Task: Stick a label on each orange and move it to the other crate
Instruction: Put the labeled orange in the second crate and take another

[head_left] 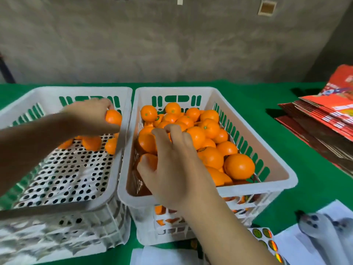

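Observation:
Two white plastic crates stand side by side on a green cloth. The right crate (pixel 275 165) is heaped with several oranges (pixel 238 166). The left crate (pixel 76 204) holds a few oranges (pixel 91 143) near its far right corner. My left hand (pixel 89 117) is over the left crate and grips one orange (pixel 114 117) by its far right wall. My right hand (pixel 172 165) reaches into the right crate, its fingers curled round an orange (pixel 146 142) at the crate's left side. A sheet of shiny round labels (pixel 267 240) lies in front of the right crate.
A stack of flat red cartons (pixel 324 119) lies at the right edge of the table. White paper sheets (pixel 309 243) lie at the front right beside the labels. A bare grey wall (pixel 172 44) stands behind the table.

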